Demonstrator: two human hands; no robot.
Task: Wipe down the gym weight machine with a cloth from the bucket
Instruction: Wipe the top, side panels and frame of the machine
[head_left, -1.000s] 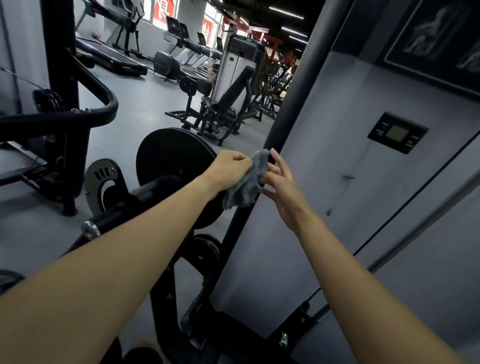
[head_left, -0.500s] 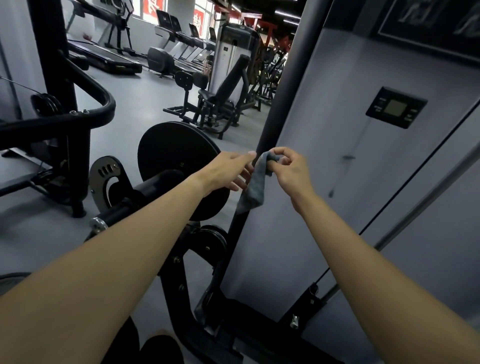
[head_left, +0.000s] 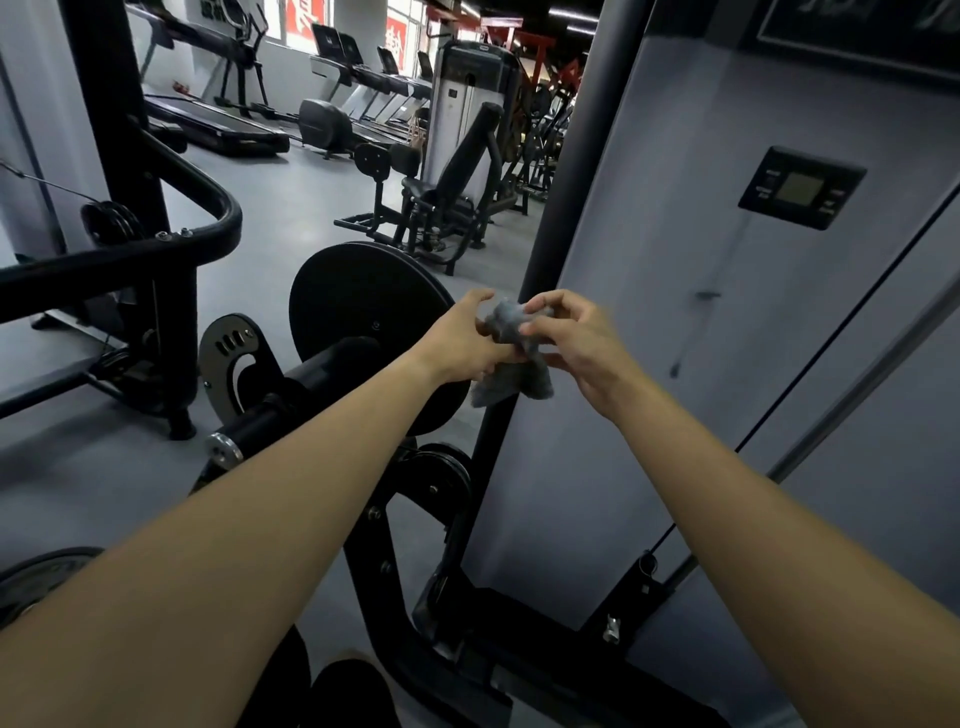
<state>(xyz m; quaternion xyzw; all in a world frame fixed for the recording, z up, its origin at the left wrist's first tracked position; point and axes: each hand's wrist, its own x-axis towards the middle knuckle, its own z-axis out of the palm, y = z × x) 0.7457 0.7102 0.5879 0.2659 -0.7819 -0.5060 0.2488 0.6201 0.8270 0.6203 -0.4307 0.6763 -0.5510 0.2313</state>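
a black round weight plate (head_left: 363, 306) sits on a thick black bar at the left. in the centre, the left hand (head_left: 460, 343) grips one side of a crumpled grey cloth (head_left: 511, 376) while the right hand (head_left: 584, 343) pinches the other side, holding it in the air in front of the weight machine's black upright post (head_left: 574, 156). further right, a small black display panel (head_left: 802, 188) is set in the machine's pale grey cover.

A gym: treadmills (head_left: 223, 122), a weight plate (head_left: 363, 312) and seated machines (head_left: 447, 192) fill the floor.
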